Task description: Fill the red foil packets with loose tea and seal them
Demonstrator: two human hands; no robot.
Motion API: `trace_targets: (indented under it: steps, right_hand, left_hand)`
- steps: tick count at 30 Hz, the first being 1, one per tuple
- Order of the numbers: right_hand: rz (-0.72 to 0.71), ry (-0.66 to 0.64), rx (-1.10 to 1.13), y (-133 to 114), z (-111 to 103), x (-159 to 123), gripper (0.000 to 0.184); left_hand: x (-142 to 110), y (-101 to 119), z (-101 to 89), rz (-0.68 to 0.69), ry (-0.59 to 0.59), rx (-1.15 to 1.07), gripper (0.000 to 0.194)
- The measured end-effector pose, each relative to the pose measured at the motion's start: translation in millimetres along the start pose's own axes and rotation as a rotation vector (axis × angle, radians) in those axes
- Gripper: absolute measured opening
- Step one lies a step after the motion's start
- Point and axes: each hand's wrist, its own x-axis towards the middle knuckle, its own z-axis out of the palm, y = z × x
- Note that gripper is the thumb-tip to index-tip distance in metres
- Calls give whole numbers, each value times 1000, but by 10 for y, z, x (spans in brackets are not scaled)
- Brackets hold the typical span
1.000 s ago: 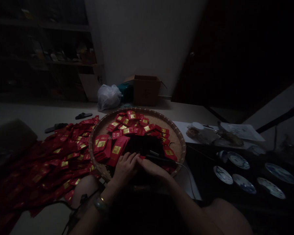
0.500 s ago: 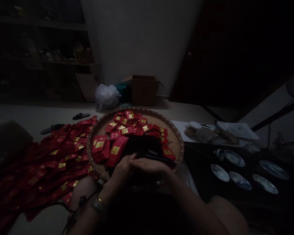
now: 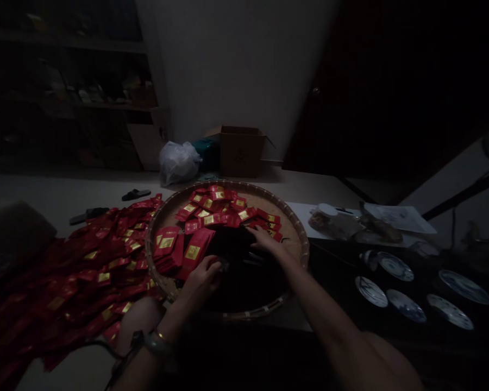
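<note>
A round woven bamboo tray (image 3: 296, 217) stands before me, holding red packets (image 3: 212, 203) with gold labels and a dark mass (image 3: 236, 288) I cannot make out. My left hand (image 3: 202, 279) is over its near left part, fingers curled and pinching a small, faintly shiny thing (image 3: 224, 265) too dim to name. Just left of it are a larger red packet (image 3: 195, 251) and a stack of red packets (image 3: 167, 250). My right hand (image 3: 264, 240) reaches across the dark mass with fingers stretched out, close to the packets at the back right. Two pale slim pieces (image 3: 253, 259) lie below it.
A large heap of red packets (image 3: 106, 266) covers the floor at left, near dark slippers (image 3: 136, 194). Behind the tray stand a white plastic bag (image 3: 179, 163) and a cardboard box (image 3: 241, 152). Several patterned plates (image 3: 406, 305) and a lidded jar (image 3: 324, 216) are at right.
My hands, together before, have parted. The right moved forward to the back of the dark mass; the left stayed near the large packet. A dark bar with a pale cord no longer shows.
</note>
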Motion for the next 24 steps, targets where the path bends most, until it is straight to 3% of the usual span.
trace_targets:
  steps: [3, 10, 15, 20, 22, 24]
  right_hand:
    - [72, -32, -64, 29, 226, 132, 69]
    - [111, 6, -96, 15, 428, 226, 58]
    - [76, 61, 26, 15, 333, 210, 36]
    - [38, 141, 231, -161, 74, 133, 28]
    - [9, 163, 411, -337, -30, 38, 27]
    - [-12, 160, 755, -561, -93, -92, 29]
  left_hand:
    - [3, -26, 31, -15, 12, 9, 30]
    - [14, -56, 56, -48, 29, -11, 21]
    - [1, -47, 41, -92, 27, -29, 23]
    - [26, -41, 71, -109, 52, -15, 25]
    - [47, -35, 87, -120, 57, -12, 26]
    - [66, -30, 102, -129, 57, -15, 28]
